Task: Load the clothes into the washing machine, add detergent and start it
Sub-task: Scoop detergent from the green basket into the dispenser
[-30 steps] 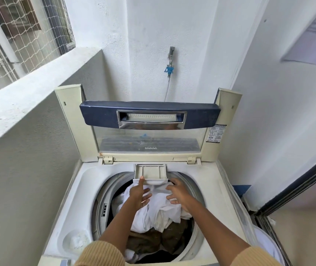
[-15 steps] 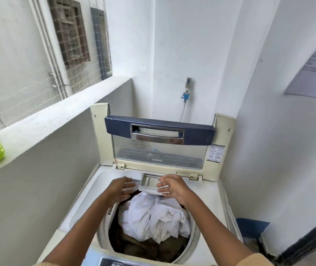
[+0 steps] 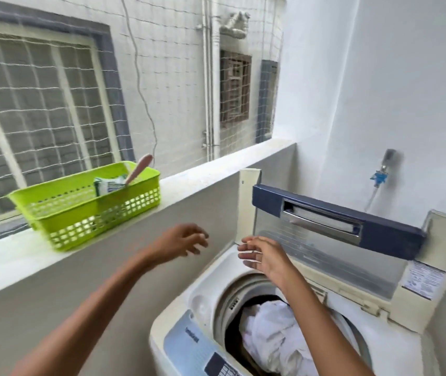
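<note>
Head view: both hands are raised above the washing machine (image 3: 406, 343), fingers spread and loosely curled, holding nothing; the left hand (image 3: 181, 241) reaches toward the green basket (image 3: 86, 210), the right hand (image 3: 264, 257) trails just beside it. The clothes (image 3: 273, 337) lie inside the drum, white fabric uppermost; the lid (image 3: 335, 221) stands upright, leaving the opening accessible. The basket sits on the ledge (image 3: 13, 264) near the machine and holds a packet (image 3: 108, 184), probably detergent, and a pink-handled tool (image 3: 139, 169); loading appears complete, detergent not yet added.
</note>
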Action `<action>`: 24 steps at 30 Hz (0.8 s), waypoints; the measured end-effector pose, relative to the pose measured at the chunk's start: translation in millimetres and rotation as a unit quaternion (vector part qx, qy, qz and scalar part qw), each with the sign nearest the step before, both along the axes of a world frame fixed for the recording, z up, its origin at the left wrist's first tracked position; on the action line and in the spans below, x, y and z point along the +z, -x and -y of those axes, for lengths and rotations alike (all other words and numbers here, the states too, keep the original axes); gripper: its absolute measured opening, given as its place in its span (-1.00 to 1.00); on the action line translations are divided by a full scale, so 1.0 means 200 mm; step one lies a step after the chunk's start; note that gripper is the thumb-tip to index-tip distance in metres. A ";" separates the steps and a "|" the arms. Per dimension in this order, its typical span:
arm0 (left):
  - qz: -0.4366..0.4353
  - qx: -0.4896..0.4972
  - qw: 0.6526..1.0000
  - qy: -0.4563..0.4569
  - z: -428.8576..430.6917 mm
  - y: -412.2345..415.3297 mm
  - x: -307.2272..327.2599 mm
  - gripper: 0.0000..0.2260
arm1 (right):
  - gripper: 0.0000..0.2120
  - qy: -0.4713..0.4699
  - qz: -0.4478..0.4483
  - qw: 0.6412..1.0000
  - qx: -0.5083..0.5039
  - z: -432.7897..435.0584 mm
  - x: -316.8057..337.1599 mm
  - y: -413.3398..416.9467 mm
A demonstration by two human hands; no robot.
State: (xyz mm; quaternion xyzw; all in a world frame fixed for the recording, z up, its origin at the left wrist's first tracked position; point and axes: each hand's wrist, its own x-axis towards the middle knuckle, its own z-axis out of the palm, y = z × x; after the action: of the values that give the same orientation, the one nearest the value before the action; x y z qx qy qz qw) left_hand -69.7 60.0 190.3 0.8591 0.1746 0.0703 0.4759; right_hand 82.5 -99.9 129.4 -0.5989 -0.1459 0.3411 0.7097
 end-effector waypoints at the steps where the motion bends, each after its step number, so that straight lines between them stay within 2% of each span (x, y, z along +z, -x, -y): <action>1: 0.038 0.019 0.999 -0.025 -0.04 0.06 0.07 -0.80 | -0.83 -0.005 0.017 1.000 0.018 -0.05 0.05 0.02; 4: 0.151 0.087 0.980 -0.094 -0.18 0.25 0.29 -0.79 | -0.87 -0.032 0.077 0.994 0.069 -0.23 0.23 0.11; 6: 0.202 0.147 0.955 -0.159 -0.29 0.35 0.41 -0.82 | -0.89 -0.054 0.117 0.987 0.099 -0.37 0.36 0.19; 8: 0.222 0.227 0.919 -0.233 -0.41 0.43 0.48 -0.86 | -0.87 -0.075 0.149 0.979 0.120 -0.53 0.46 0.27; 10: 0.206 0.291 0.895 -0.269 -0.54 0.47 0.50 -0.88 | -0.78 -0.095 0.146 0.976 0.131 -0.69 0.53 0.32; 12: 0.135 0.309 0.902 -0.269 -0.63 0.49 0.48 -0.71 | -0.69 -0.101 0.129 0.976 0.140 -0.83 0.59 0.35; 15: 0.024 0.294 0.921 -0.253 -0.70 0.46 0.41 -0.55 | -0.69 -0.074 0.194 0.968 0.141 -0.98 0.63 0.37; 19: -0.047 0.254 0.933 -0.250 -0.76 0.40 0.34 -0.72 | -0.68 -0.090 0.292 0.941 0.144 -1.08 0.69 0.37; 22: -0.060 0.223 0.947 -0.224 -0.79 0.38 0.32 -0.77 | -0.69 -0.094 0.385 0.909 0.131 -1.09 0.73 0.36; 24: -0.061 0.197 0.955 -0.211 -0.79 0.37 0.31 -0.77 | -0.69 -0.090 0.439 0.880 0.159 -1.10 0.74 0.37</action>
State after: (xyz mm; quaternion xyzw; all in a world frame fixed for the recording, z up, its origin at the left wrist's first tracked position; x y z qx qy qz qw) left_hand -144.0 218.2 252.4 0.8911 0.3504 0.1458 0.2487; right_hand 8.4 120.2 276.6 -0.5894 -0.5658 0.1366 0.5601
